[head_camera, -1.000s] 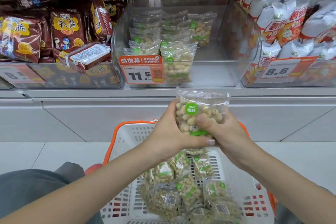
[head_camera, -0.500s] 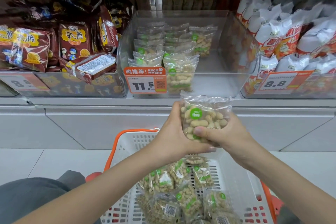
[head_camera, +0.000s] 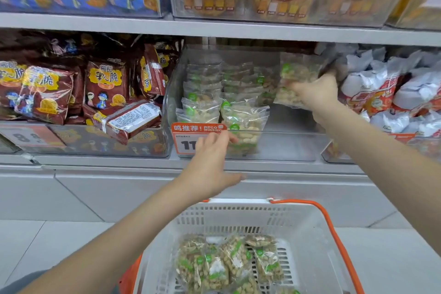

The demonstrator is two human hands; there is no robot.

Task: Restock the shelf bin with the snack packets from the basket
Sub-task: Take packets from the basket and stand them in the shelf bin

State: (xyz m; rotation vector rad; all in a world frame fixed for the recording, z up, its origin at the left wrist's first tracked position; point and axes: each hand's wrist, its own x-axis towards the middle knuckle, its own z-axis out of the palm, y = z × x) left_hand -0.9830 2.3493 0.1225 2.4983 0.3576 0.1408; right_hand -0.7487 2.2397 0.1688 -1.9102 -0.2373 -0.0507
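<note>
A clear snack packet of peanuts with a green round label is held by the right hand, fingers curled around its right edge, above the bare right part of the transparent shelf bin. The packet is blurred. Inside the bin, rows of like packets are stood upright at the left and middle. The left hand is released, fingers relaxed, in front of the bin's front wall, partly covering the orange price tag. Below, more packets are lying in the white basket with an orange handle. Brown snack bags are seen left of the bin, white ones to the right.
</note>
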